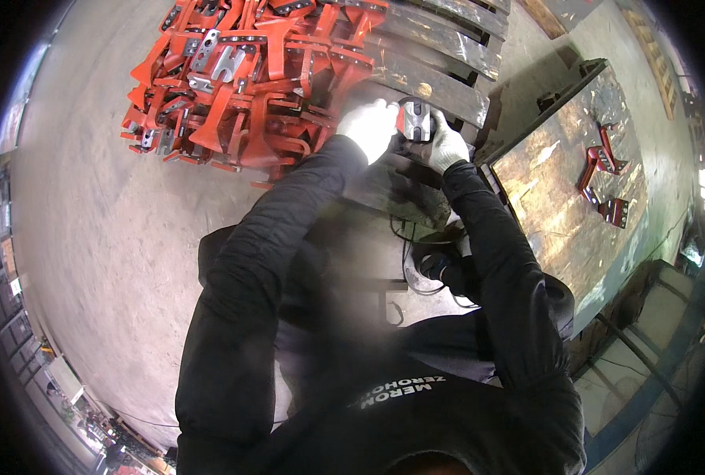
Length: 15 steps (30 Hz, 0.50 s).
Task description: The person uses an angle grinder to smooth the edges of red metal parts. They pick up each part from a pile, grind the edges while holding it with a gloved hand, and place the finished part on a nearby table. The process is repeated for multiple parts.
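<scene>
Both of my hands wear white gloves and meet in front of me over the dark boards near the pallet. Between them is a metal bracket (417,121) with a bright silver face, dark holes and a red edge on its left. My left hand (368,131) is closed at that red edge, its glove washed out by glare. On the other side, my right hand (449,146) grips the bracket, thumb and fingers along its right edge. The bracket's underside is hidden.
A large heap of red metal brackets (249,87) lies to the far left, beside a dark wooden pallet (427,75). At right stands a worn table (538,178) bearing several red parts (602,170). A thin black cable (408,261) loops below my hands.
</scene>
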Tool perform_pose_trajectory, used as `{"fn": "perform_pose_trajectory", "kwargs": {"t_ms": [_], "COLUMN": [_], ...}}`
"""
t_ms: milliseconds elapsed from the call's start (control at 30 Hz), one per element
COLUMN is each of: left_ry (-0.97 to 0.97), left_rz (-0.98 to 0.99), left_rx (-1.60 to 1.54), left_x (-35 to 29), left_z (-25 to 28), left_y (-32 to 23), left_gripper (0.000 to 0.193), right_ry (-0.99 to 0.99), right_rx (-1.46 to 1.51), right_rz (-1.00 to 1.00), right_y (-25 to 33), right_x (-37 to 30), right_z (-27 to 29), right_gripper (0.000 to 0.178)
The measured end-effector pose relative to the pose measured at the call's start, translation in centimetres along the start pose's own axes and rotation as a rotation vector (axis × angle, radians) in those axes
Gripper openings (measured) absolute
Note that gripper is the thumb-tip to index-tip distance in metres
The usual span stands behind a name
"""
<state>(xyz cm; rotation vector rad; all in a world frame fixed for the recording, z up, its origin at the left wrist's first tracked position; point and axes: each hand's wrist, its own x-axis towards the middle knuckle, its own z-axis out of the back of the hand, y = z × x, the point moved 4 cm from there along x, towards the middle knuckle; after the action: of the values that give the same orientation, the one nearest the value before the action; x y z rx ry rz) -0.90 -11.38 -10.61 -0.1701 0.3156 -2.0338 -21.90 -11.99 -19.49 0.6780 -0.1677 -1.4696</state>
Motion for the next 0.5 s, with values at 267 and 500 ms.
{"fn": "perform_pose_trajectory", "kwargs": {"t_ms": [267, 500], "left_ry": [-0.067, 0.076], "left_rz": [-0.012, -0.006], "left_rx": [-0.022, -0.099], "left_x": [-0.6, 0.4], "left_z": [-1.1, 0.7], "left_y": [1.0, -0.3], "left_gripper": [0.038, 0.047], "right_ry": [0.126, -0.329], "right_rx": [0.173, 0.619], "right_rz": [-0.008, -0.142], "right_y": [1.4, -3.9], "right_x": [-6.2, -8.3], "right_z": [0.2, 12.4], "right_gripper": [0.086, 0.090]}}
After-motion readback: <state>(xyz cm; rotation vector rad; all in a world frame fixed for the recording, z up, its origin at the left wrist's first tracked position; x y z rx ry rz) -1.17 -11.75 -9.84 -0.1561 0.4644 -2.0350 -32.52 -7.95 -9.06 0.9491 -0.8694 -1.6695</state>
